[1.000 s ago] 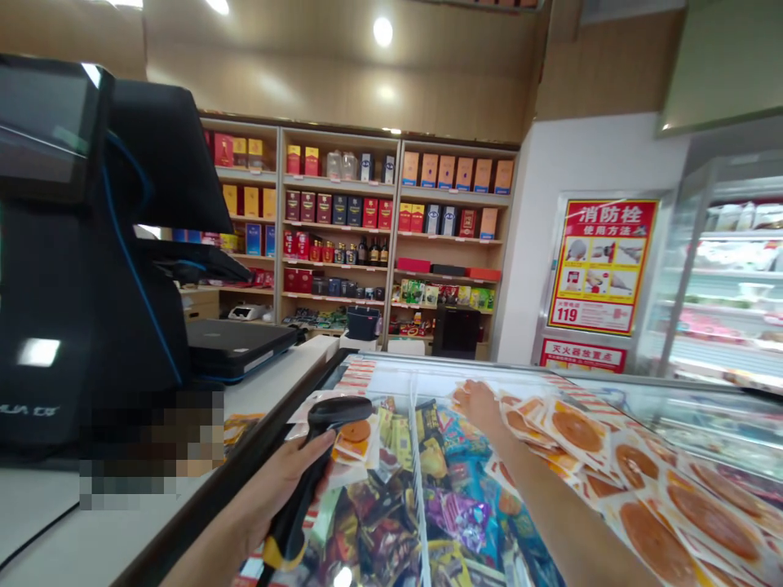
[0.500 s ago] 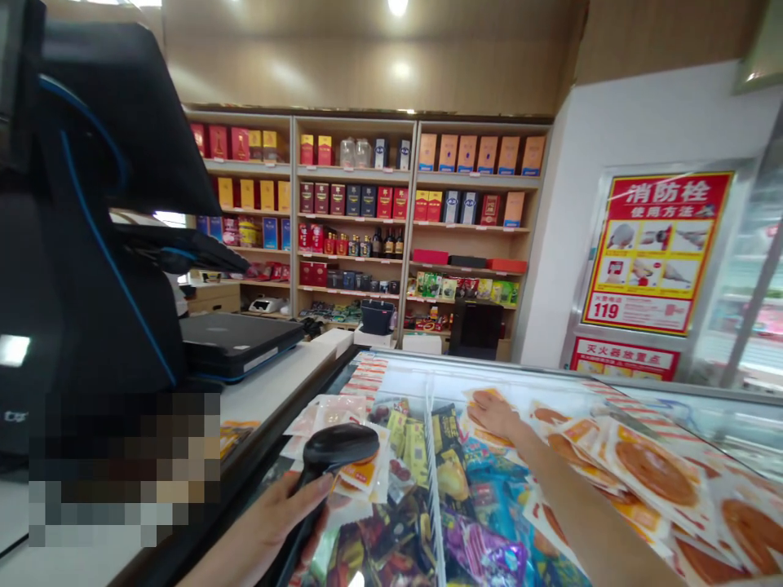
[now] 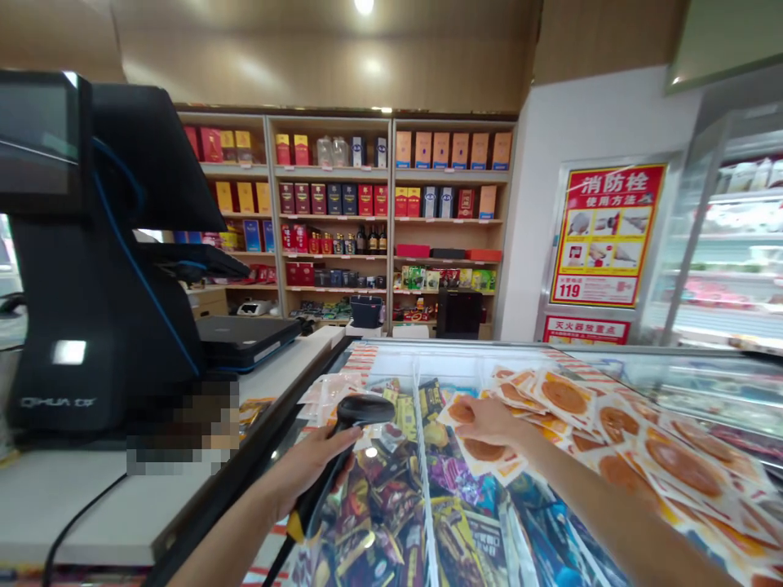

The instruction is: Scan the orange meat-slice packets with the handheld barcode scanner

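Observation:
My left hand point(image 3: 315, 465) is wrapped round the grip of a black handheld barcode scanner point(image 3: 365, 410), its head above the glass freezer lid. My right hand point(image 3: 493, 424) reaches over the lid, fingers bent onto a flat clear packet point(image 3: 457, 410) with a round orange-brown slab inside. Another such packet point(image 3: 486, 453) lies just below that hand. A spread pile of similar packets point(image 3: 563, 394) covers the lid to the right. Pale flat packets point(image 3: 327, 393) lie behind the scanner on the left.
Under the glass, a white wire divider point(image 3: 426, 489) separates colourful wrapped goods. To the left, a black checkout terminal point(image 3: 147, 244) and a flat black scale point(image 3: 248, 338) stand on the white counter point(image 3: 79, 514). Shelves of boxed bottles point(image 3: 391, 175) line the back wall.
The view has turned right and tipped slightly. The orange packet beneath the scanner no longer shows there. My right hand now lies lower over the packets near the divider.

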The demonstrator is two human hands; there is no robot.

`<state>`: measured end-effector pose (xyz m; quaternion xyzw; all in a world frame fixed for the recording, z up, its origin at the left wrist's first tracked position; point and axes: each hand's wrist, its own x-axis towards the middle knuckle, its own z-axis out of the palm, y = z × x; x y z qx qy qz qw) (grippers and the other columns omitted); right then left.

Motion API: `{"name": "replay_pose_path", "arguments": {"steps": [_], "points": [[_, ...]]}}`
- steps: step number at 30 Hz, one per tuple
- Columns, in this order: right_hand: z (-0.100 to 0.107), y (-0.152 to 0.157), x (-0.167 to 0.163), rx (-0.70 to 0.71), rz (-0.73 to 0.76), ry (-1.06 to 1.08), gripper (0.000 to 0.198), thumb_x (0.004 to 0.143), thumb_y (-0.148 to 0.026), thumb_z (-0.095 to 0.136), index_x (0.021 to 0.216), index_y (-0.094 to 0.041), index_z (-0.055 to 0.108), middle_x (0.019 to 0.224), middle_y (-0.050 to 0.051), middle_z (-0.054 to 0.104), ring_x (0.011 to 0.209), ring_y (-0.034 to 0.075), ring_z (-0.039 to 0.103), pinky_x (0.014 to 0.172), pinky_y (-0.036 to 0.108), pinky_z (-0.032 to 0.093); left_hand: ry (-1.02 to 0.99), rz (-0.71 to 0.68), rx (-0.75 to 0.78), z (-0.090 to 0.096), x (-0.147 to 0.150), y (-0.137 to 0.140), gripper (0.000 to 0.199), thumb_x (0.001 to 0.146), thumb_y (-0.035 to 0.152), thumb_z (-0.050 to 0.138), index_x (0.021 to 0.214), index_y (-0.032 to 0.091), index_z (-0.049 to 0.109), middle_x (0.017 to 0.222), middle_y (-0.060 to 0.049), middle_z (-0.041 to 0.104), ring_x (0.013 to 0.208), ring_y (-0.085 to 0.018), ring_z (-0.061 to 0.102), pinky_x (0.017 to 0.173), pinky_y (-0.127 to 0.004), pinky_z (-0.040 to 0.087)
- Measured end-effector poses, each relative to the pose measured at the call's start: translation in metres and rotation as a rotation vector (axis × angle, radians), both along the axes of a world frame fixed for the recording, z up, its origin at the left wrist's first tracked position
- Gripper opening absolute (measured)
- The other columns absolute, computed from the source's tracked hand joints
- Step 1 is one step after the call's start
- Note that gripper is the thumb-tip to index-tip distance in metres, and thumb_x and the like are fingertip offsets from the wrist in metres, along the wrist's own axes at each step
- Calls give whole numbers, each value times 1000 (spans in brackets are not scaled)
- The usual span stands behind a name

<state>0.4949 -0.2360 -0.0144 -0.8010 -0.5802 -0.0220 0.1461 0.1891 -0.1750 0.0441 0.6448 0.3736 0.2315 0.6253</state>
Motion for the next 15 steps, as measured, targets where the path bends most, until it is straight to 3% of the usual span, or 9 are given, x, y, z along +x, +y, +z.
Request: {"name": "replay_pose_path", "arguments": {"steps": [5, 8, 10, 12, 15], "points": [[-1, 9, -15, -33, -52, -83, 26, 68, -25, 43, 90, -18, 55, 83, 9, 61, 77, 20, 56, 67, 30, 37, 2, -154, 38, 3, -1, -4, 35, 64, 50, 48, 59, 15, 42, 46, 4, 46, 39, -6, 39, 41, -19, 30], [7, 5, -14, 126, -80, -35, 30, 75, -22, 32, 96, -18, 52, 88, 9, 61, 83, 19, 55, 72, 30, 37, 5, -178, 45, 3, 0, -6, 36, 64, 51, 47, 60, 15, 44, 48, 3, 47, 39, -6, 40, 42, -19, 30], [14, 0, -11, 313, -139, 151, 32, 77, -26, 28, 95, -15, 52, 87, 9, 61, 83, 19, 55, 70, 30, 39, -5, -176, 56, 4, 1, -8, 36, 65, 50, 47, 61, 15, 44, 50, 3, 48, 40, -6, 40, 42, -19, 30], [19, -4, -9, 466, -143, 487, 31, 75, -28, 31, 93, -13, 52, 87, 10, 62, 80, 20, 56, 64, 30, 44, -14, -176, 71, 7, 0, -10, 35, 65, 49, 47, 61, 14, 44, 50, 3, 49, 40, -6, 41, 42, -19, 30], [20, -9, -9, 525, -31, 959, 27, 71, -25, 38, 92, -14, 51, 90, 9, 61, 78, 20, 58, 59, 30, 48, -25, -156, 74, 14, -5, -15, 33, 65, 47, 48, 63, 14, 45, 50, 4, 48, 40, -6, 41, 42, -19, 31]]}}
